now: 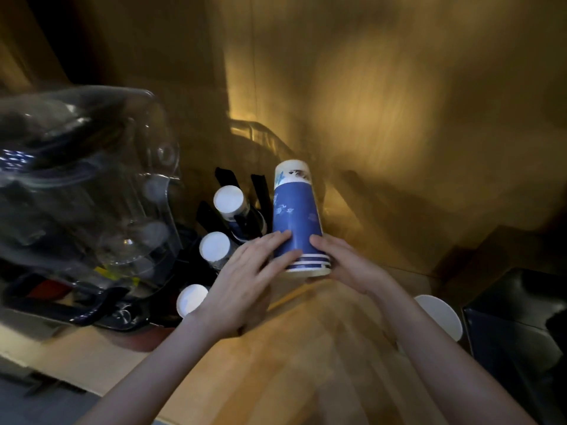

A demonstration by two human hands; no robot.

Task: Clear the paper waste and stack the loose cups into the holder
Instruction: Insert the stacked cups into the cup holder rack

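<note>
Between my two hands, above the wooden worktop (245, 378), I hold a stack of blue paper cups (296, 219), upside down, with its base pointing away from me and tilted slightly to the left. My left hand (245, 283) lies flat on the near left side of the stack, fingers spread and pressing on the blue wall just above the rims. My right hand (343, 265) closes on the opposite side, fingers curled around the lowest rims. Several white rims show nested at the near end of the stack, so more than one cup is there.

Just left of the stack stands the black cup holder (242, 194), its dark uprights rising beside an inverted cup (228, 199) already seated in it. Two more white cup bases show nearer me on the left, one (214, 246) close to my left fingers and another (191, 299) by my left wrist; whether they sit in holder slots I cannot tell. A clear plastic cover (92, 179) over dim glassware fills the far left. A white round dish (441, 314) lies on the worktop beside my right forearm. The view is blurred and dim.
</note>
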